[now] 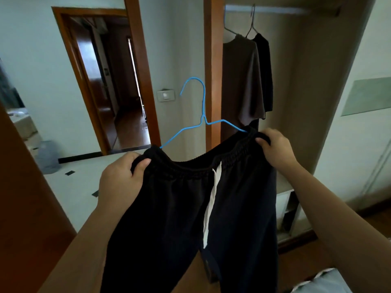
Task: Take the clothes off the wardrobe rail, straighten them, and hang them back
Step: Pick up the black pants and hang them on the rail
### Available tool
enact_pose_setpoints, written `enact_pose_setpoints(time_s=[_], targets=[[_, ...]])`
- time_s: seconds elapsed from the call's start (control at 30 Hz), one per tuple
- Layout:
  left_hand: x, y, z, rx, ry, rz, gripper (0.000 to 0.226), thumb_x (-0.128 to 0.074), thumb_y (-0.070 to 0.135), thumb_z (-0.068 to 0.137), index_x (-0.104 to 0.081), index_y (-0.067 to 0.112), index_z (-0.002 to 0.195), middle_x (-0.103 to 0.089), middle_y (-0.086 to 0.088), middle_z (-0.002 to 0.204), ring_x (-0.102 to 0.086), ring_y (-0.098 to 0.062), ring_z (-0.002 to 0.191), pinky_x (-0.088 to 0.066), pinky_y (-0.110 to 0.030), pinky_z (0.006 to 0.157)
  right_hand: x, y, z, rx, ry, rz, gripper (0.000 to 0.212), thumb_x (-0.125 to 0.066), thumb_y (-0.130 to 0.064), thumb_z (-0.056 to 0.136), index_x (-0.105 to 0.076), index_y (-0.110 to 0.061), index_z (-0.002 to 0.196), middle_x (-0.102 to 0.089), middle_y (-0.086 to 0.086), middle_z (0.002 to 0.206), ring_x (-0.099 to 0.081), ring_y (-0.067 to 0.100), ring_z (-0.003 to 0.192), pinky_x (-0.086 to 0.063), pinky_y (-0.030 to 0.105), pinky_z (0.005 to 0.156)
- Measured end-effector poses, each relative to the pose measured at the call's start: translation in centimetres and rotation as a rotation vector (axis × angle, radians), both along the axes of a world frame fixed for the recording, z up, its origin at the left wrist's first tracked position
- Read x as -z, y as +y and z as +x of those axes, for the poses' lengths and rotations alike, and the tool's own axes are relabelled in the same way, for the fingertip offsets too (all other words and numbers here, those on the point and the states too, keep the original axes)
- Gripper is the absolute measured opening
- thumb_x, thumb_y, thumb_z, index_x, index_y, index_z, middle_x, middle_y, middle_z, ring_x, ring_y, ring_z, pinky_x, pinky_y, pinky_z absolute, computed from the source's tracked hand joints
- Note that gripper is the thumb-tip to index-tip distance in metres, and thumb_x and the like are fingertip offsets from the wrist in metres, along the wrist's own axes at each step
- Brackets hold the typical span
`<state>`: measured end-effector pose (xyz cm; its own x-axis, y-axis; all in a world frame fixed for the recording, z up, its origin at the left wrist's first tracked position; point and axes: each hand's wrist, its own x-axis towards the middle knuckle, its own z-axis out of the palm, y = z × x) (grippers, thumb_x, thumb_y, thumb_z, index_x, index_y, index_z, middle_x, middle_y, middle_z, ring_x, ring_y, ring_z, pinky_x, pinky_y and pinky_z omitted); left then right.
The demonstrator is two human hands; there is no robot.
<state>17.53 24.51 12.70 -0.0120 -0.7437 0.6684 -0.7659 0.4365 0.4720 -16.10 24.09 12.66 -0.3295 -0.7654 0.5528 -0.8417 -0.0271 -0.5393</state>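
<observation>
Far left, an open door [101, 81] with a big bottle [47, 157] on the floor beside it, and a switch [166, 95] on the wall to the right of the frame.

Now the action: the left hand [121, 178] grips the left end of the waistband, thumb curled over the bunched fabric. Between the hands hang the black pants [169, 218], held up in mid-air in front of the wardrobe, well below the rail. A blue hanger [203, 115] sits inside them, both arms disappearing into the waistband at either end, its hook pointing up and caught on nothing. A white drawstring [211, 199] dangles down the front.

Over to the right hand [275, 148]: fingers curled over the right end of the waistband, clutching it just where the hanger arm goes in.

Behind, up on the rail [275, 9], a grey shirt [241, 81] and a black shirt [265, 70] hang side by side on wire hangers, touching each other.
</observation>
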Motion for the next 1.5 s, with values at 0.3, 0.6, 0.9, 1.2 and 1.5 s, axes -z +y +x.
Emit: enact_pose_setpoints(time_s=[0.3,0.6,0.9,1.2,1.5], targets=[[1.9,-10.7,-16.6,0.287,-0.043,0.07,0.03,-0.046,0.04,0.088,-0.061,0.014,0.088,-0.063,-0.003,0.075,-0.059,-0.024,0.074,-0.043,-0.032,0.064,2.1,-5.4,-16.2,0.229,-0.014,0.077,0.025,-0.053,-0.011,0.089,-0.057,0.003,0.11,-0.056,0.026,0.106,-0.054,0.039,0.101,-0.035,0.032,0.078],[5.2,-17.7,-29.5,0.562,-0.11,0.194,0.027,-0.051,0.03,0.09,-0.06,0.008,0.103,-0.057,0.005,0.073,-0.059,-0.018,0.075,-0.039,-0.024,0.067,4.5,-5.7,-27.0,0.487,-0.049,0.246,0.024,-0.051,-0.013,0.09,-0.058,0.001,0.109,-0.056,0.025,0.109,-0.054,0.04,0.101,-0.04,0.038,0.082],[6.3,-25.8,-37.7,0.813,-0.06,0.218,0.023,-0.053,0.028,0.089,-0.061,0.007,0.094,-0.068,-0.011,0.083,-0.062,-0.028,0.081,-0.047,-0.038,0.07,4.8,-4.5,-29.9,0.799,-0.079,0.266,0.026,-0.051,-0.018,0.09,-0.058,-0.001,0.109,-0.055,0.024,0.112,-0.053,0.039,0.107,-0.041,0.04,0.084],[8.6,-28.6,-44.2,0.923,0.033,0.232,0.032,-0.052,0.026,0.09,-0.058,0.002,0.11,-0.067,-0.016,0.095,-0.061,-0.032,0.092,-0.04,-0.031,0.072,5.9,-3.5,-31.2,0.969,-0.108,0.338,0.024,-0.051,-0.017,0.09,-0.058,-0.001,0.106,-0.056,0.023,0.111,-0.054,0.038,0.104,-0.041,0.037,0.082],[8.0,-31.0,-51.3,0.949,0.083,0.231,0.029,-0.053,0.021,0.09,-0.058,0.0,0.109,-0.066,-0.019,0.097,-0.06,-0.034,0.093,-0.036,-0.028,0.072,5.8,-4.0,-35.2,1.009,-0.115,0.328,0.024,-0.051,-0.017,0.09,-0.058,-0.003,0.109,-0.058,0.021,0.111,-0.054,0.036,0.105,-0.04,0.034,0.082]])
